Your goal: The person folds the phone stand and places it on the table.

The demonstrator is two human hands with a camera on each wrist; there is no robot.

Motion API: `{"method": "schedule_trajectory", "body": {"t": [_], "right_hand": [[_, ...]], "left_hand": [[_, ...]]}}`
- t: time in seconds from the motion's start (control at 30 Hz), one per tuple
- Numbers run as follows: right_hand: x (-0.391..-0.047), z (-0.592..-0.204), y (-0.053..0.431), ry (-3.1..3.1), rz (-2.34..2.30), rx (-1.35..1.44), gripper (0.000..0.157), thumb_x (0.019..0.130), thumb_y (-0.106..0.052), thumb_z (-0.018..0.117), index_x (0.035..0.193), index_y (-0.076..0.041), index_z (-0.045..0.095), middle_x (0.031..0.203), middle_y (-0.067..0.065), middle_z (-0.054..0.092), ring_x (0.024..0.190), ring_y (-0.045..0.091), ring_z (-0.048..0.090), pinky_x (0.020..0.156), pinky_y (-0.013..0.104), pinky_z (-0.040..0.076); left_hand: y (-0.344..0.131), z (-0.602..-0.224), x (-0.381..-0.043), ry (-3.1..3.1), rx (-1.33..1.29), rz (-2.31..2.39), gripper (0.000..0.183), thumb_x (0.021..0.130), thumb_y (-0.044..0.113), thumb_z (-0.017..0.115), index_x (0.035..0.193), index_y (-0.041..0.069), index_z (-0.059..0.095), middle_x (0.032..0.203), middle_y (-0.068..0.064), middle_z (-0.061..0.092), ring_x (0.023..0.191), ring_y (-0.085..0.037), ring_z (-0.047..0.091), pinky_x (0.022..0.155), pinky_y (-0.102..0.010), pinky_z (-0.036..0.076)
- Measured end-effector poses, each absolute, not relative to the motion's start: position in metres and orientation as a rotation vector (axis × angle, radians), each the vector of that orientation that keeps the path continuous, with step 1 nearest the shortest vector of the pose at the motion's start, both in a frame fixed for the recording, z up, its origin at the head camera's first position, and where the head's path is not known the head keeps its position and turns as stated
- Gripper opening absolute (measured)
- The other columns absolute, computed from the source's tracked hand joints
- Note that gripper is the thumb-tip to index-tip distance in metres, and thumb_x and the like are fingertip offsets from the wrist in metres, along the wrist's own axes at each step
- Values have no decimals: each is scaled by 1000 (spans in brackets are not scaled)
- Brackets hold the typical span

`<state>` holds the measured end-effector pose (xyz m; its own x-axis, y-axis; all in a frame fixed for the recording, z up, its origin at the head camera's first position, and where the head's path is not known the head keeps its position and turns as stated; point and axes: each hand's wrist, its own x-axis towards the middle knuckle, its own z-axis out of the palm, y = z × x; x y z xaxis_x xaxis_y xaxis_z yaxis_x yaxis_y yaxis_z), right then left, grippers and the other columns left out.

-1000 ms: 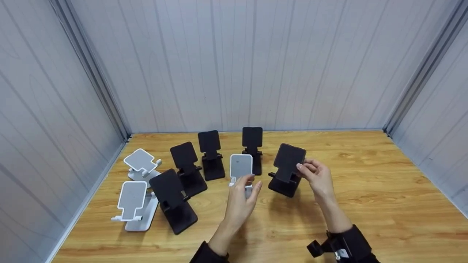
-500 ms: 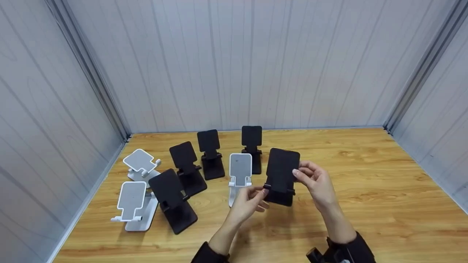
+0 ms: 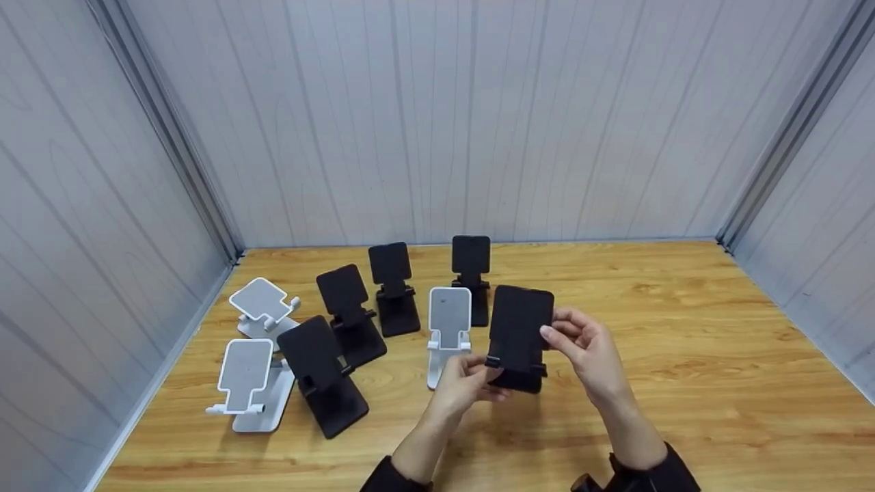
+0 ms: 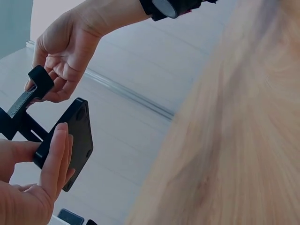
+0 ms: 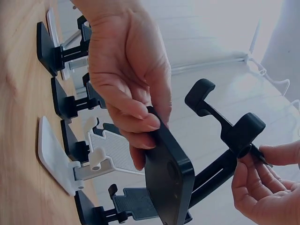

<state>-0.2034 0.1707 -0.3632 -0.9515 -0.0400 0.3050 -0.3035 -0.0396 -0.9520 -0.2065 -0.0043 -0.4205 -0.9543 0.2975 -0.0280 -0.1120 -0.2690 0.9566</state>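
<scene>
Both hands hold a black phone stand (image 3: 523, 318) off the wooden table, in front of the standing ones. My left hand (image 3: 458, 389) grips its base at the lower left, thumb on one face and fingers on the other, as the left wrist view shows. At the right edge of its upper plate, my right hand (image 3: 591, 348) pinches with thumb and fingers. The right wrist view shows the flat base (image 5: 168, 173), the slotted arm and two hooked lips of the held stand. A white phone stand (image 3: 450, 311) stands just left of it, close behind my left hand.
Several black phone stands, one at the back (image 3: 472, 256) and another at the front left (image 3: 325, 376), stand upright on the table (image 3: 683, 355). Two white stands (image 3: 247, 376) are at the far left. Pale panels (image 3: 437, 123) wall the table's back and sides.
The black stand has moved left and nearer to the person in my right hand. My left hand has come from in front of the white stand to grip the black stand's base.
</scene>
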Motion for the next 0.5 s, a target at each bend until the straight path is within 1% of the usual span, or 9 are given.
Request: {"method": "schedule_trajectory", "body": {"t": [0.17, 0.33, 0.5], "right_hand": [[-195, -357, 170, -2068, 2117, 382, 20, 82, 7, 57, 100, 12, 51, 85, 17, 61, 74, 22, 60, 68, 34, 53], [-191, -355, 172, -2159, 2080, 336, 32, 77, 7, 63, 106, 8, 49, 88, 17, 61, 77, 23, 61, 69, 31, 53], [-193, -357, 172, -2233, 2049, 355, 37, 75, 4, 66, 108, 8, 49, 92, 19, 61, 80, 24, 62, 69, 31, 53]], "left_hand": [[-4, -415, -203, 1654, 258, 2330, 23, 85, -4, 52, 104, -17, 51, 83, -24, 63, 55, -16, 61, 61, -31, 55], [-3, -413, -201, 1664, 270, 2341, 21, 86, -5, 50, 103, -17, 51, 85, -25, 63, 56, -16, 61, 61, -32, 55], [-2, -415, -201, 1671, 284, 2347, 22, 86, -4, 50, 104, -17, 51, 84, -25, 63, 55, -16, 61, 59, -31, 55]]}}
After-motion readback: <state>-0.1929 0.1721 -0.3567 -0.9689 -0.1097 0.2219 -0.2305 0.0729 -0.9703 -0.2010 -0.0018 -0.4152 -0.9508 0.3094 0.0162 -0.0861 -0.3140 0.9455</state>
